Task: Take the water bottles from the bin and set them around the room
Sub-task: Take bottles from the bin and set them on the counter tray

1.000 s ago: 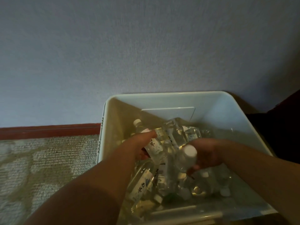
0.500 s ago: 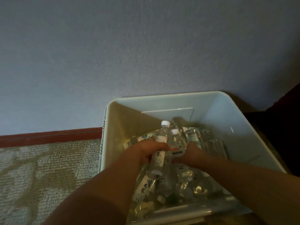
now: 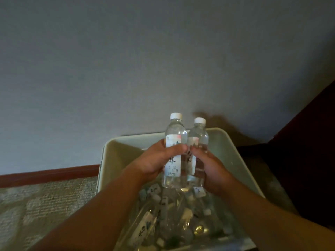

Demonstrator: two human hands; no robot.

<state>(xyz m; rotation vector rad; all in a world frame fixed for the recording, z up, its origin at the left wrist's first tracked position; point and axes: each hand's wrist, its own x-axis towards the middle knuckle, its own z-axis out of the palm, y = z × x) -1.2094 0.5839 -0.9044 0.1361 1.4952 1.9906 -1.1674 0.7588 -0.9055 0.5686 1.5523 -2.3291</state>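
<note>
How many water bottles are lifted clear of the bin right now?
2: one water bottle in the left hand, another bottle in the right hand, upright, side by side. More lie piled in the bin, uncountable.

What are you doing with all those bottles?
A person is taking water bottles out of a pale bin that sits on the carpet by the wall. The left hand holds one bottle and the right hand holds another bottle. Both bottles are upright, side by side, with white caps, lifted above the bin. Lots more bottles lie jumbled inside it.
</note>
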